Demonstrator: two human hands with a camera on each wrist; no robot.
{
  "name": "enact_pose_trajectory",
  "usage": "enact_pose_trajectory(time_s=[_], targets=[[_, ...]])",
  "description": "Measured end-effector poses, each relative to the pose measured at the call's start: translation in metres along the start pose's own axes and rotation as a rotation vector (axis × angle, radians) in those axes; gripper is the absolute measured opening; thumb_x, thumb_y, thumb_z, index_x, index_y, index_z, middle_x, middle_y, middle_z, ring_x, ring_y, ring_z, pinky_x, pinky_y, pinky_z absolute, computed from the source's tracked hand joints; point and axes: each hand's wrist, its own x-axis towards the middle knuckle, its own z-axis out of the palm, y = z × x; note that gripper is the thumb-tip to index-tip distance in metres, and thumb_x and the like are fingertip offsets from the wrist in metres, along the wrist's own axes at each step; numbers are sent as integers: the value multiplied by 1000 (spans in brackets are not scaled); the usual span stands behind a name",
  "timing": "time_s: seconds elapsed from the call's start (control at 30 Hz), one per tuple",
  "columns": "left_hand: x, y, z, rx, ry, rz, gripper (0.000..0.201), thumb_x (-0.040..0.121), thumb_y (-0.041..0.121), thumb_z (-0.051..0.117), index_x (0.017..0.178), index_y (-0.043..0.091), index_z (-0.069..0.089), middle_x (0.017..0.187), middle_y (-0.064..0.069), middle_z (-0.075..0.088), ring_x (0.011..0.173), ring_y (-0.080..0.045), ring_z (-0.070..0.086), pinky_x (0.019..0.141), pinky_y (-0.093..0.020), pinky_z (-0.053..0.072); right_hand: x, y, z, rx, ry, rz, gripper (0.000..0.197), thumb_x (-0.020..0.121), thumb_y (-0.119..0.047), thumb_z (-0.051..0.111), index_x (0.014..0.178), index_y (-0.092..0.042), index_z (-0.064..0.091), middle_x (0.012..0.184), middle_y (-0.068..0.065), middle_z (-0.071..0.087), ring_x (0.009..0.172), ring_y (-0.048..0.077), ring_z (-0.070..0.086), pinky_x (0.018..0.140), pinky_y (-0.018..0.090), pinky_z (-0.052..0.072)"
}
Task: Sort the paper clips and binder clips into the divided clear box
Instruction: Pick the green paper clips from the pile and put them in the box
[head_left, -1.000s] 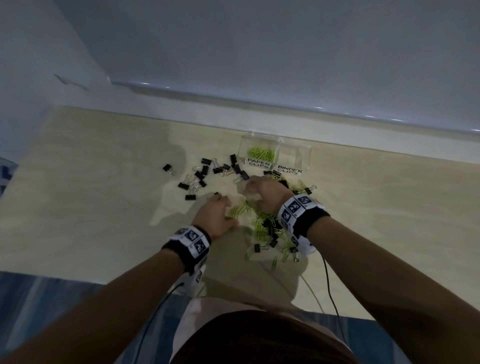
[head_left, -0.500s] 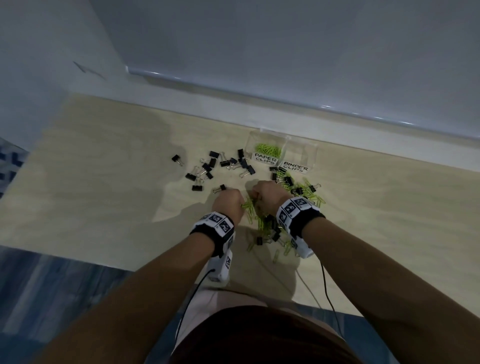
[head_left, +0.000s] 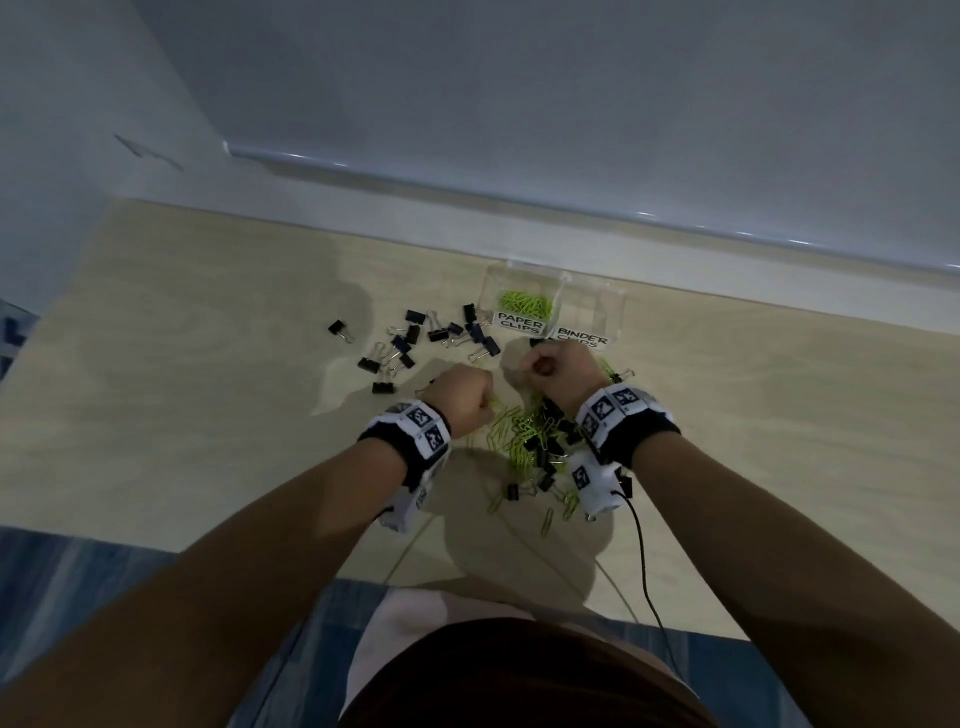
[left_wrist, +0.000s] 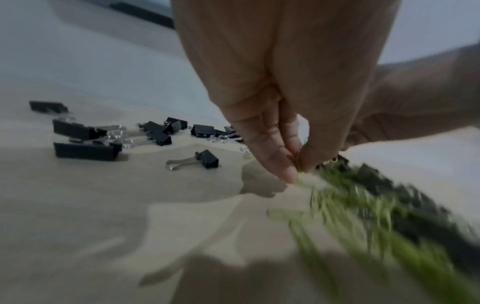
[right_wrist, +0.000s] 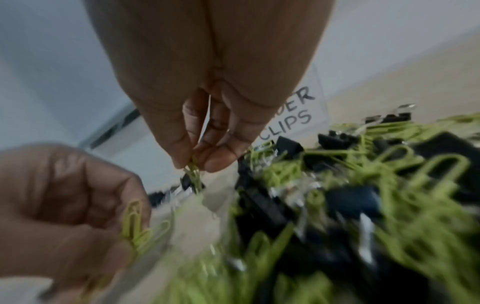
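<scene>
Pale wooden worktop (head_left: 208, 364) carries a divided clear plastic box (head_left: 592, 306) at its far edge, green wire paper clips (head_left: 525, 303) in the compartment labelled PAPER CLIPS. Black metal binder clips (head_left: 410, 343) lie scattered left of it. Left hand (head_left: 462, 397) and right hand (head_left: 558, 371), fingers (right_wrist: 221, 158) curled, each pinch green paper clips above the mixed pile (head_left: 535, 436).

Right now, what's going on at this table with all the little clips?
A person is sorting clips into a divided clear box. Both hands work over a mixed pile: the left hand pinches green paper clips, and the right hand pinches a few more. The section labelled paper clips already holds some green ones; the binder clips section looks empty. Black binder clips lie scattered to the left.
</scene>
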Motion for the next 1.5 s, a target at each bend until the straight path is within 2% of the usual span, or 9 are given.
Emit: enact_pose_trajectory(time_s=[0.1,0.2,0.3,0.47,0.6,0.77,1.03,1.33,1.5], targets=[[13,6,-24,-249,107,-22,10,79,11,68,86,7,64,81,-1,63,74,-16,59,70,-27,49,17,-8,-19,114,125,-14,15,80,-8,68,71,-20,68,73,-2,70,69,11,67,66,22,56],[37,19,-51,-335,250,-23,9,79,11,69,87,7,65,82,-2,64,71,-13,57,63,-18,46,40,-22,-37,206,278,-15,13,78,-9,71,72,-20,68,72,-4,70,67,8,66,62,17,54],[65,29,-72,-335,362,-31,8,77,7,65,85,5,65,85,-10,68,75,-21,62,73,-30,54,59,-32,-48,164,364,12,12,76,-7,72,80,-18,71,77,-3,69,70,7,64,60,9,47],[85,38,-74,-135,353,11,22,81,14,66,103,9,64,106,-9,64,94,-23,61,87,-35,51,55,-20,-50,-58,374,21,23,80,0,59,88,-19,71,91,-1,71,81,12,65,79,25,54],[50,39,-42,-78,281,119,15,85,18,63,99,13,64,107,-5,60,93,-19,59,89,-34,49,12,0,-48,-149,176,-48,22,85,2,54,87,-13,70,88,-1,68,79,10,61,77,17,50],[-7,46,15,-35,-105,222,17,84,27,66,95,15,65,101,-1,60,89,-15,59,83,-32,51,-26,30,-33,-293,-88,-107,21,80,-4,60,87,-20,71,93,-1,67,82,13,60,83,33,54],[-20,52,60,-13,38,143,39,81,20,68,114,4,56,115,-13,53,103,-28,53,84,-34,45,-35,33,-12,-552,-122,-182,32,80,-7,64,111,-14,61,114,5,55,99,23,55,78,23,37],[-31,36,58,-87,108,220,27,82,11,59,109,14,55,100,-5,60,86,-16,51,74,-31,49,-39,44,-22,-216,34,-22,22,83,-32,67,100,-18,60,88,-2,63,83,17,60,75,28,48],[-40,15,31,-272,260,92,15,87,20,60,101,18,56,99,4,59,85,-10,57,77,-22,50,-32,33,-32,22,122,86,18,85,-35,64,86,-17,61,80,0,67,72,16,65,61,25,52]])
